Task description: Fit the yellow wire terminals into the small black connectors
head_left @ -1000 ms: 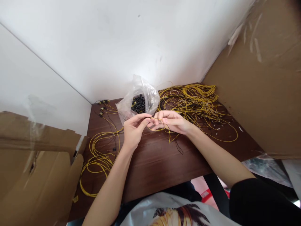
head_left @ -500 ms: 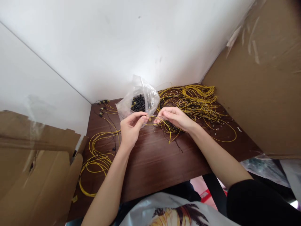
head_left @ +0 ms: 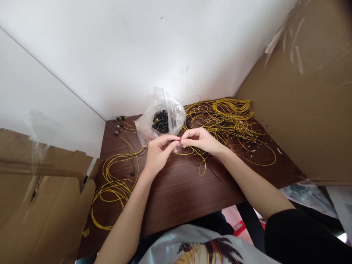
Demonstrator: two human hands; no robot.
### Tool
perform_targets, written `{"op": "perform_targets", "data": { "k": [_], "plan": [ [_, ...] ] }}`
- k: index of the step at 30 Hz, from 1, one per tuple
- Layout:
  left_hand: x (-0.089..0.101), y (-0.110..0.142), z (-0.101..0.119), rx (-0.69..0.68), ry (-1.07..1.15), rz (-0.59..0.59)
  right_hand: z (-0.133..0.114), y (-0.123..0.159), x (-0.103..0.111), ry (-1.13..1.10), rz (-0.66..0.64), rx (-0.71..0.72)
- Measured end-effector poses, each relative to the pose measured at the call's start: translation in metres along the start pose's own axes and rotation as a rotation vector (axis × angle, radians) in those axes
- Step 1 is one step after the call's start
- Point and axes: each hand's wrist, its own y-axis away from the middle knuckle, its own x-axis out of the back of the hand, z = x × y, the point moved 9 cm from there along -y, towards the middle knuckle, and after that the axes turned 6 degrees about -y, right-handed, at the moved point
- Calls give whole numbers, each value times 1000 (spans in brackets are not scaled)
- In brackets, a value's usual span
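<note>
Over the table, my left hand pinches a thin yellow cable, thumb against forefinger. Opposite it, my right hand is closed in a pinch too, its fingertips meeting those of the left. A tiny dark and yellow bit shows between the fingertips, too small to make out fully. From under the right hand hangs a small yellow cable loop. Just behind both hands, a clear plastic bag stands with its mouth towards me, holding many small black sleeve-like parts.
A large tangle of yellow cables covers the table's back right. Coiled yellow cables lie at the left, near black-and-yellow ends. Cardboard stands on the right, more cardboard on the left, and a white wall behind.
My hands have come together; the right fingers, apart from the left before, now pinch at the left fingertips. The hanging cable end has become a small loop lower down.
</note>
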Motion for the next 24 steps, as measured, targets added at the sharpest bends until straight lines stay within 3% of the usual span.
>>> {"op": "perform_targets", "data": {
  "k": [24],
  "plan": [
    [20,-3,-11,67,103,136,-4,3,24,-62,63,-22]
  ]
}}
